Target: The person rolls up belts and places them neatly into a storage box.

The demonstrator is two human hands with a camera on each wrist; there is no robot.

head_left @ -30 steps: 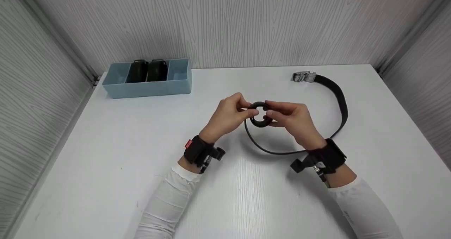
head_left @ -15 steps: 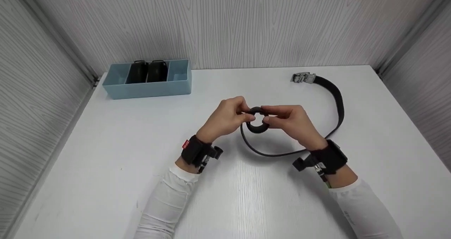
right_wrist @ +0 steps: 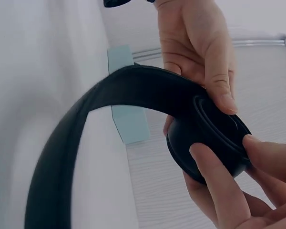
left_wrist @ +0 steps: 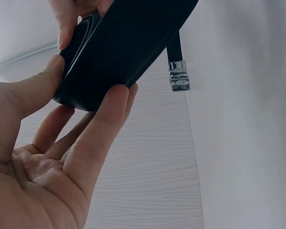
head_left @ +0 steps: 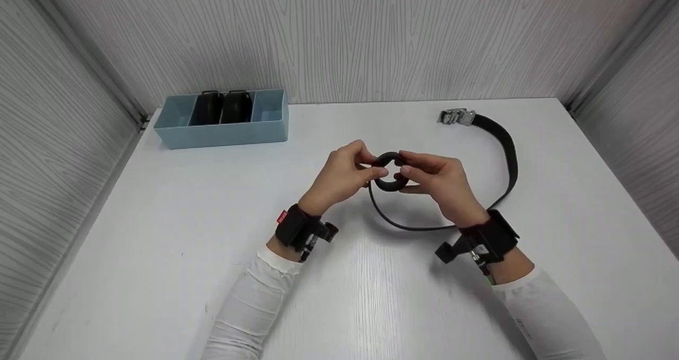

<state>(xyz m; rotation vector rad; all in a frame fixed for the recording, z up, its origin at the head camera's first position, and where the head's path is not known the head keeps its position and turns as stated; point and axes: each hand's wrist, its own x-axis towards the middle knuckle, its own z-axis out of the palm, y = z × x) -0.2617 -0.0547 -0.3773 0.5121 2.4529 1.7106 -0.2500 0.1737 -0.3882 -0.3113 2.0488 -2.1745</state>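
A black belt (head_left: 510, 156) has one end wound into a coil (head_left: 391, 186) with an open centre, held above the table. My left hand (head_left: 339, 175) pinches the coil's left side between thumb and fingers. From the right, my right hand (head_left: 441, 182) grips the same coil, thumb at its near edge. In the right wrist view, several layers show at the rim of the coil (right_wrist: 181, 148), and the loose strap (right_wrist: 52, 157) arcs away from it. The rest of the belt curves over the tabletop to a silver buckle (head_left: 457, 116) at the back right.
A light blue divided box (head_left: 228, 135) stands at the back left. Two dark rolled items (head_left: 208, 109) sit upright in its middle compartments. Grey wood-grain panels (head_left: 339, 42) rise behind and beside the white table (head_left: 159, 233).
Both hands dip slightly toward me with the coil, then lift back up. The belt's right-hand curve has shifted a little to the left, while the blue box stays put.
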